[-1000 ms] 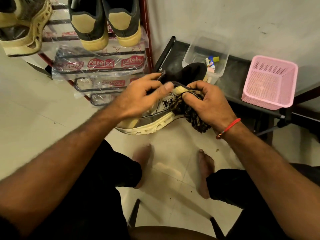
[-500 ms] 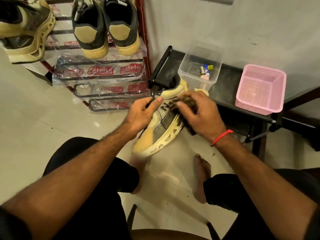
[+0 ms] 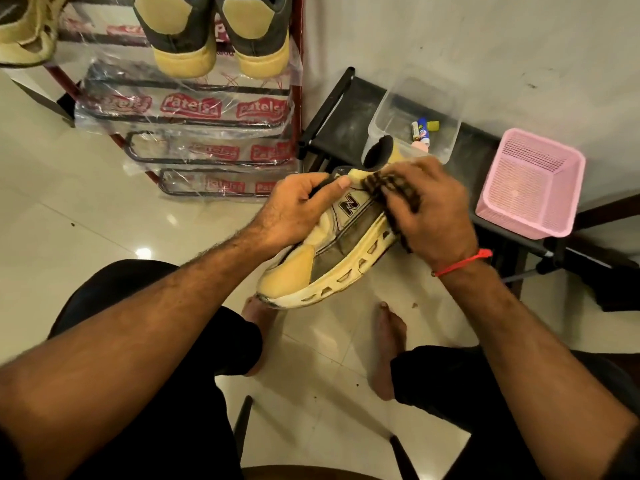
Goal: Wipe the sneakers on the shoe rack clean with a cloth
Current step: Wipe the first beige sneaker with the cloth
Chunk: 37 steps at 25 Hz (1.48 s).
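Yellow-grey sneaker (image 3: 332, 251) held tilted, toe down-left; dark patterned cloth (image 3: 391, 192) pressed against heel side.

Sneaker (image 3: 332, 251) held in mid-air above floor (image 3: 86, 220), in front of seated person, toe toward person, heel away; left hand (image 3: 294, 209) grips its upper on the left side; right hand (image 3: 429, 206) presses cloth (image 3: 391, 192) on its right side near the collar; shoe rack (image 3: 207, 109) behind and left of sneaker; pair of sneakers (image 3: 214, 32) on rack's upper shelf, heels outward; another shoe (image 3: 24, 36) at far left of rack; low bench (image 3: 346, 112) right of rack, against wall (image 3: 485, 39); clear container (image 3: 415, 109) on bench, small items inside; basket (image 3: 530, 181) on bench, right of container; bare feet (image 3: 388, 337) on floor below sneaker
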### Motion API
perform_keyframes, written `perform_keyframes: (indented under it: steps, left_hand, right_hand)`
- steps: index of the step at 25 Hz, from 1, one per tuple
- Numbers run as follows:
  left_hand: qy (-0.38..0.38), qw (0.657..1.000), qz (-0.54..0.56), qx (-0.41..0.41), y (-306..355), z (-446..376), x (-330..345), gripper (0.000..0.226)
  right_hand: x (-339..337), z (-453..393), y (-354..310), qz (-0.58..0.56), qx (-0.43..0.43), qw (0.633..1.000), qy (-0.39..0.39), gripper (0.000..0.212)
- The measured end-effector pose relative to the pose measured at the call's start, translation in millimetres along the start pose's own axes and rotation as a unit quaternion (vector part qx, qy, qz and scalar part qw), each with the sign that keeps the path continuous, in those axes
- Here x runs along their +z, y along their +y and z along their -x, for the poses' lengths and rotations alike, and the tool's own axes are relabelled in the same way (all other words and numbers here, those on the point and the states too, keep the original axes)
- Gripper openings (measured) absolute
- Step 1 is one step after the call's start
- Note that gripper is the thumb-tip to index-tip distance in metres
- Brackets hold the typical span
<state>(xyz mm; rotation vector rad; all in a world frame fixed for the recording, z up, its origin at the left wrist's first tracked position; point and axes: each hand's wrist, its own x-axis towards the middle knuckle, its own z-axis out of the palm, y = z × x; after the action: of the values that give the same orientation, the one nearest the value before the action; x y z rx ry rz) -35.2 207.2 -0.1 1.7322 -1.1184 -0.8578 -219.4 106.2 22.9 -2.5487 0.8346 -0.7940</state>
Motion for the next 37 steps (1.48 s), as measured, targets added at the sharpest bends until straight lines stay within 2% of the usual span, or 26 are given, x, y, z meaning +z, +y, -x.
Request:
perform_keyframes:
  steps: [2,4,6,7,10,12,13,15,17,18,20,22,24,25,27,29,31,33,35,37]
  left_hand:
    - [-0.001,1.000,0.004,-0.007,-4,0,-2,0.052]
    - [-0.001,0.998,0.049,-0.030,-10,0,-10,0.056]
    - [-0.012,0.997,0.073,-0.032,-11,-2,-14,0.060]
    - [-0.019,0.997,0.067,-0.016,-10,-3,-14,0.059]
    - [-0.011,0.999,0.048,0.024,-3,-1,-9,0.055]
    - [-0.012,0.999,0.033,0.034,-6,0,-5,0.058]
    - [-0.004,0.999,0.026,0.035,-7,0,-5,0.056]
    - [0.035,0.999,0.028,0.027,-6,1,-7,0.048]
    - [0.054,0.998,0.037,0.020,-6,-2,-11,0.046]
    - [0.050,0.998,0.039,0.026,-4,-2,-12,0.045]
    - [0.038,0.997,0.049,0.054,-2,-1,-14,0.044]
    - [0.027,0.997,0.036,0.070,-4,0,-15,0.045]
    - [-0.017,0.997,0.017,0.076,-3,3,-13,0.047]
    - [-0.046,0.996,0.007,0.076,-3,4,-13,0.048]
    - [-0.089,0.991,-0.027,0.097,-1,5,-18,0.050]
    - [-0.107,0.981,-0.079,0.142,1,3,-27,0.059]
    - [-0.129,0.967,-0.129,0.177,0,1,-36,0.068]
    - [-0.156,0.955,-0.177,0.179,-2,2,-42,0.066]
    - [-0.151,0.952,-0.213,0.157,-3,2,-45,0.058]
    - [-0.111,0.950,-0.252,0.149,-1,-1,-48,0.062]
  right_hand:
    - [14,15,-23,-0.037,-0.034,0.998,-0.036,0.028]
    - [29,33,-55,-0.084,-0.123,0.984,-0.097,0.029]
    - [27,31,-56,-0.085,-0.165,0.974,-0.130,0.029]
    - [21,24,-42,-0.074,-0.144,0.980,-0.112,0.029]
    - [-6,-2,17,0.003,0.013,1.000,0.008,0.027]
    - [-15,-4,33,0.027,0.076,0.996,0.024,0.027]
    - [-10,1,25,0.016,0.064,0.998,0.008,0.027]
    - [11,20,-18,-0.047,-0.026,0.996,-0.066,0.029]
    - [24,36,-56,-0.075,-0.120,0.979,-0.146,0.030]
    - [24,37,-59,-0.071,-0.135,0.976,-0.158,0.030]
    - [12,22,-33,-0.044,-0.086,0.990,-0.107,0.031]
    - [-6,6,6,-0.009,0.015,1.000,-0.019,0.031]
    - [-20,0,32,0.019,0.099,0.995,-0.002,0.032]
    - [-23,0,36,0.032,0.111,0.993,-0.032,0.037]
    - [-32,4,35,0.055,0.067,0.990,-0.112,0.054]
    - [-43,3,32,0.071,0.032,0.979,-0.189,0.062]
    - [-47,1,26,0.093,0.045,0.957,-0.271,0.055]
    - [-42,3,18,0.115,0.071,0.931,-0.339,0.041]
    - [-36,6,7,0.107,0.109,0.924,-0.350,0.035]
    - [-30,9,-10,0.070,0.147,0.935,-0.314,0.034]
